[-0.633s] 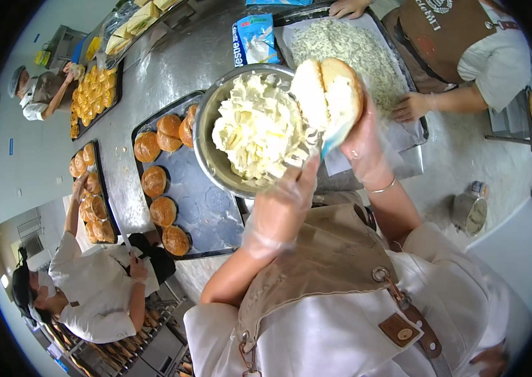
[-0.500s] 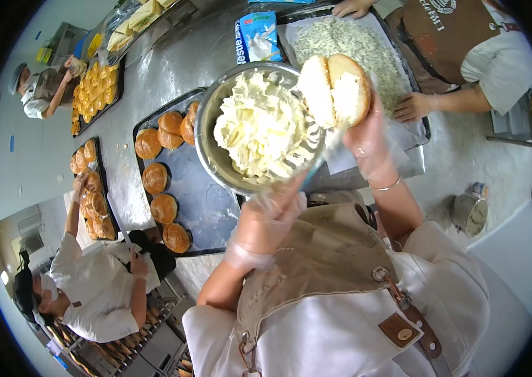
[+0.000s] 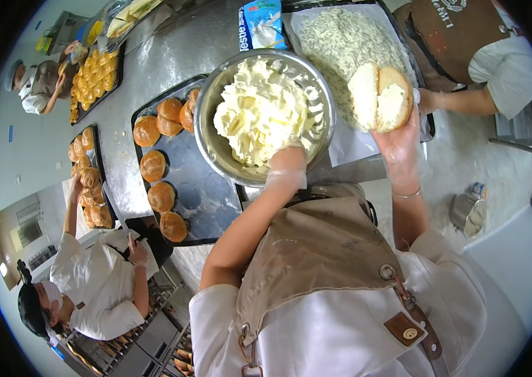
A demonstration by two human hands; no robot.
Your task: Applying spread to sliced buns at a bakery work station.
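Observation:
My left hand (image 3: 288,166), in a clear plastic glove, reaches over the near rim of a steel bowl (image 3: 203,147) into pale whipped cream (image 3: 256,113). Its fingers look closed; the spatula they gripped a moment earlier is hidden by the hand and cream. To the right, my gloved right hand (image 3: 398,141) holds up a split bun (image 3: 380,97) from below, fingers wrapped round it. The bun lies opened, both cut faces up, with cream on them. Beneath and behind it sits a tray (image 3: 429,129) of pale, flecked shreds on white paper.
Left of the bowl, a dark tray (image 3: 206,204) carries several glazed buns (image 3: 153,165). A blue-and-white packet (image 3: 263,25) stands behind the bowl. One co-worker's arm (image 3: 467,100) reaches in at the right. At left, another co-worker holds a long knife (image 3: 115,207) beside more buns (image 3: 93,198).
My left hand has moved from beside the bun into the bowl's cream. My right hand has carried the bun rightward and nearer, over the shreds tray. The co-worker's hand at right is now largely hidden.

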